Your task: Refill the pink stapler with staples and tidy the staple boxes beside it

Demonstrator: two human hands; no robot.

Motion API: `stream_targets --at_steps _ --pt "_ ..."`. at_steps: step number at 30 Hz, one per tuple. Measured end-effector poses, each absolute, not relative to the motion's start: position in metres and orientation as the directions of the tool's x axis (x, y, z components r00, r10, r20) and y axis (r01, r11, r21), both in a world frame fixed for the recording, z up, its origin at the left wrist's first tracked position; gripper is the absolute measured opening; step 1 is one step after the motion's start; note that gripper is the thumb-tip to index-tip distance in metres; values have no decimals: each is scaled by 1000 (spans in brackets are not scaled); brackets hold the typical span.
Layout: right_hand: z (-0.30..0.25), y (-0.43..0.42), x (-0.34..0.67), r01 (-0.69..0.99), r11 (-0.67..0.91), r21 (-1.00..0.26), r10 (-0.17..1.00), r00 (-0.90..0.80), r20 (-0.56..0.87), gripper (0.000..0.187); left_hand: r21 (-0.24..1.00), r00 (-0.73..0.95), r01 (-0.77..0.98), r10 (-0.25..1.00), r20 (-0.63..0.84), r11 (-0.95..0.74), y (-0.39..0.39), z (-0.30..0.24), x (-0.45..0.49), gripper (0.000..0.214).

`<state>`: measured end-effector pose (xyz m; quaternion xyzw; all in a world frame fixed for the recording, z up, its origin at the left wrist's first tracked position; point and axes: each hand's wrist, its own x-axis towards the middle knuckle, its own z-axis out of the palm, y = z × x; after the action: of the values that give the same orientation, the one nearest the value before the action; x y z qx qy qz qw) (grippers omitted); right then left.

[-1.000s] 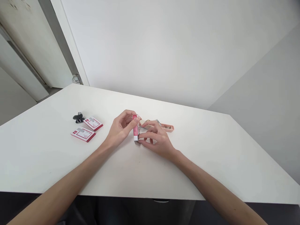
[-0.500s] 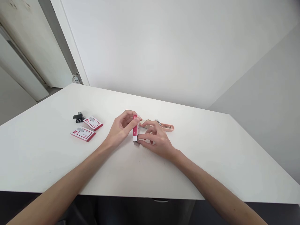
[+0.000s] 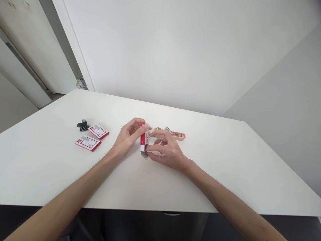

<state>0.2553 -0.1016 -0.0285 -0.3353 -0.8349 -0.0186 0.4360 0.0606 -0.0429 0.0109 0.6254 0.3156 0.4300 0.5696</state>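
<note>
My left hand point(image 3: 127, 135) grips a small red and white cardboard box point(image 3: 144, 135), thumb on the near side and fingers behind. The box stands on end above the table, its lower end open with a grey flap point(image 3: 143, 154) hanging out. The thumb and a finger of my right hand point(image 3: 167, 147) are at that open end, touching the box. Whether anything is inside the box is hidden. Behind my right hand lies a long pink and cream thing point(image 3: 178, 135) with metal parts, partly covered by the fingers.
On the left of the white table point(image 3: 200, 180) lie two flat red and white boxes, one nearer point(image 3: 88, 143) and one farther point(image 3: 98, 131). Beside them is a black and silver item point(image 3: 83, 125) like a staple remover. A pale wall point(image 3: 160, 57) rises behind the table.
The box has turned slightly in my left hand, and its lower flap hangs further open. My right fingers stay at that end. The view has shifted a little.
</note>
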Motion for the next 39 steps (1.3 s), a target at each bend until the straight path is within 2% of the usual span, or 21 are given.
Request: stream_targets --at_steps 3,9,18,23,28,32,35,39 --pt "-30 -101 256 560 797 -226 499 -400 769 13 985 437 -115 884 165 -127 -42 9 60 39" --pt "-30 -102 255 588 776 -230 512 -373 774 14 981 438 -167 884 166 -102 -38 5 60 36" --pt "-27 -103 254 524 730 -440 615 -222 757 7 947 335 -322 936 110 4 -35 12 60 37" --pt "-35 -98 259 518 718 -466 670 -329 666 9 919 264 -393 961 80 32 -35 18 59 34" --pt "-38 -99 261 514 715 -473 693 -437 573 9 895 288 -442 955 76 62 -35 19 59 36" --pt "-36 -101 260 475 704 -528 710 -481 514 8 886 339 -455 937 84 85 -34 16 60 42" --pt "-33 -101 259 444 680 -583 732 -450 511 10 886 366 -455 925 99 85 -33 12 60 46" --pt "-25 -100 260 346 519 -782 849 -316 423 25 880 381 -471 915 133 69 -31 7 59 46"
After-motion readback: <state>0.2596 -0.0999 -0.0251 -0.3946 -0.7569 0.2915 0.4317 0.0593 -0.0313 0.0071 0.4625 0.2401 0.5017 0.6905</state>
